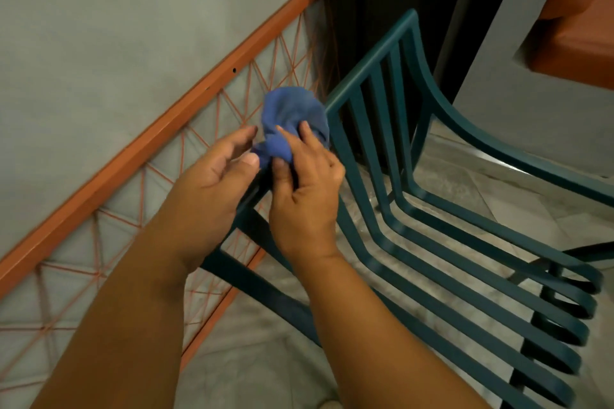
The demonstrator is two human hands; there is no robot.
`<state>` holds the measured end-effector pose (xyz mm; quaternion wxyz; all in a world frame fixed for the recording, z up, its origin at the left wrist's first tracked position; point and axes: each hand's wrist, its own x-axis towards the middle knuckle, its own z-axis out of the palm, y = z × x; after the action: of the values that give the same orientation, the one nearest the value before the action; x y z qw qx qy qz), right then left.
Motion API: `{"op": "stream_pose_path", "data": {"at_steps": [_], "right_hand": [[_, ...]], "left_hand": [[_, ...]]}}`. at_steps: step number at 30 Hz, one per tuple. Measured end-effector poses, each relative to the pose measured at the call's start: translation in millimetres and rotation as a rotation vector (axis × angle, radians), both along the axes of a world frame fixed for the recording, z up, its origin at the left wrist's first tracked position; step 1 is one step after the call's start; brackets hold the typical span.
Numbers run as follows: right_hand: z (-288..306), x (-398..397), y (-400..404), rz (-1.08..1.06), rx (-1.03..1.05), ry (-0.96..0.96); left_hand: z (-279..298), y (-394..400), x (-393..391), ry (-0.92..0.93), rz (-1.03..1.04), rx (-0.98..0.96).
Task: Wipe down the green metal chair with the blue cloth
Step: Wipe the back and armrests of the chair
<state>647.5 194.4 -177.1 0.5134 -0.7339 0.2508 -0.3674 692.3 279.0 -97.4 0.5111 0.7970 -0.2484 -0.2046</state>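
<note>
The green metal chair [432, 219] fills the right half of the head view, its slatted back rising toward the upper middle and its seat slats running to the lower right. A bunched blue cloth [292, 116] sits at the left corner of the backrest, above the armrest. My right hand [305, 189] pinches the cloth's lower part with curled fingers and thumb. Beside it on the left, my left hand [212, 179] touches the cloth's left end with its thumb and fingertips, fingers loosely bent.
An orange metal frame [159, 139] with thin orange cords crosses diagonally on the left, close beside the chair's armrest, against a grey wall. An orange-topped table [571, 36] is at the upper right. Pale tiled floor shows under the slats.
</note>
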Motion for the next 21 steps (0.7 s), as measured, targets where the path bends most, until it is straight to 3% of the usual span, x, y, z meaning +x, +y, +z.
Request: {"op": "stream_pose_path", "data": {"at_steps": [4,10,15,21], "right_hand": [[3,-14,28,0.137,-0.274,0.176],[-11,-51,86,0.377,-0.477,0.151],[-74,-74,100,0.237,-0.497,0.018],[-125,-131,84,0.187,-0.429,0.386]], "left_hand": [[11,29,-1,0.029,0.069,-0.022],[2,58,-2,-0.045,0.115,0.177],[-8,54,-19,-0.186,0.112,0.367],[-17,38,-37,-0.432,0.129,0.568]]}}
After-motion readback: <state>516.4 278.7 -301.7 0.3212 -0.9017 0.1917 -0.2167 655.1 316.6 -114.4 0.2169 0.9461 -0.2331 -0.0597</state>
